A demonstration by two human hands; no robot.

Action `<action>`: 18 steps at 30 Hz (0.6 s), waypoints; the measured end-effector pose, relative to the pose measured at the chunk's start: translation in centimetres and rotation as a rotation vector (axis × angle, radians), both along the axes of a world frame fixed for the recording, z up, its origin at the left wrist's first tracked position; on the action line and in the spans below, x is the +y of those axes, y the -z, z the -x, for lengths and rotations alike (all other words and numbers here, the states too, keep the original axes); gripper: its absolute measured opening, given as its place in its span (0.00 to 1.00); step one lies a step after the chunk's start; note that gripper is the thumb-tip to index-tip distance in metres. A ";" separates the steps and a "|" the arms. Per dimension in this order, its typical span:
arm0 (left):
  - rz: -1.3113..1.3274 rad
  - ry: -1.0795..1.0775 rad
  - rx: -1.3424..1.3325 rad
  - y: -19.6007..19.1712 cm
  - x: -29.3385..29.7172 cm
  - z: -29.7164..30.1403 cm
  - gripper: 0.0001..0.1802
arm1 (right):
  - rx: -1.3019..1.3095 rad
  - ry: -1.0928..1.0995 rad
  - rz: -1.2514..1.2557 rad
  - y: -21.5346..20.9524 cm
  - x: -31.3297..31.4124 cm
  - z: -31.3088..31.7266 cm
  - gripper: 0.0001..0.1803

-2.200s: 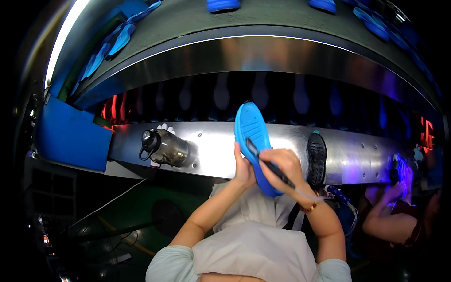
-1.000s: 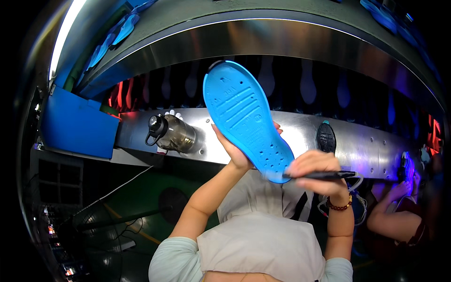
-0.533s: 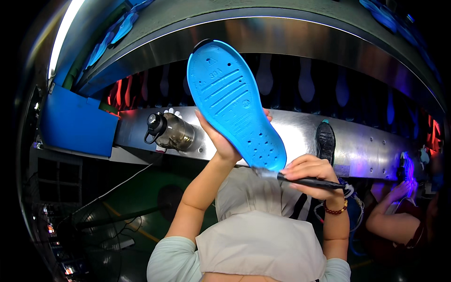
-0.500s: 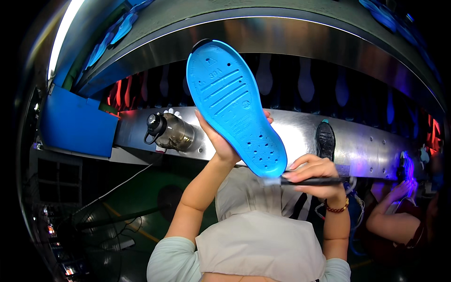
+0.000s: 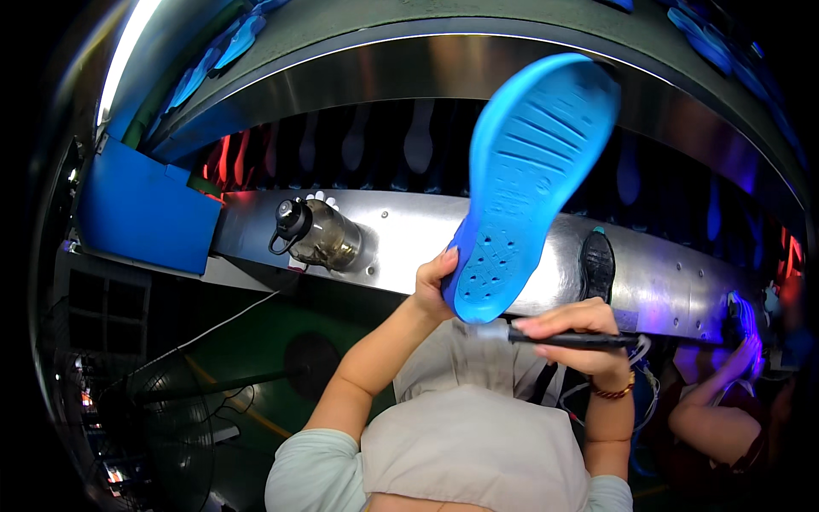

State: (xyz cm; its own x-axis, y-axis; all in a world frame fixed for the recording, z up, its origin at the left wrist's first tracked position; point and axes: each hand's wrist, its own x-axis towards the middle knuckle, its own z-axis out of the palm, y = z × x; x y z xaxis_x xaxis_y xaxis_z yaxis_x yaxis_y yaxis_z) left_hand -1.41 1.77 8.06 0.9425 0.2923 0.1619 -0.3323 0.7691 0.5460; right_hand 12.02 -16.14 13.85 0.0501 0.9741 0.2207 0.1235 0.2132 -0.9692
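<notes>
Head view: left hand (image 5: 433,286) grips a blue sole (image 5: 526,179) by its heel edge, centre frame.
Right hand (image 5: 578,337) clasps a black brush (image 5: 570,339) just under the heel; open room lower left.

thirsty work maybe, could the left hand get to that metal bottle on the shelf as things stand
Probably not right away. The left hand is gripping the heel end of the blue sole, so it is occupied. The bottle lies on the steel shelf to its left, with nothing between them, so the way itself looks free.

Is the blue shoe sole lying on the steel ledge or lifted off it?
Lifted: the left hand holds the blue sole tilted above the steel ledge.
</notes>
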 end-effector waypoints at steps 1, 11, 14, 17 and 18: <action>-0.027 0.060 0.014 -0.3 0.4 0.0 0.39 | 0.070 -0.074 -0.085 0.3 -0.1 -0.5 0.13; -0.192 0.455 0.326 -3.8 1.3 -0.3 0.37 | -0.227 -0.124 -0.127 -0.9 -0.2 -0.8 0.11; -0.314 0.454 0.532 -4.2 0.9 -0.6 0.33 | -0.338 0.018 -0.173 -1.0 0.4 -1.3 0.10; -0.407 0.538 0.580 -4.6 1.6 -0.8 0.31 | -0.504 -0.142 -0.072 -1.6 0.2 -1.1 0.10; -0.469 0.580 0.648 -4.8 1.7 -0.6 0.32 | -0.503 -0.139 -0.071 -2.2 0.0 -1.3 0.10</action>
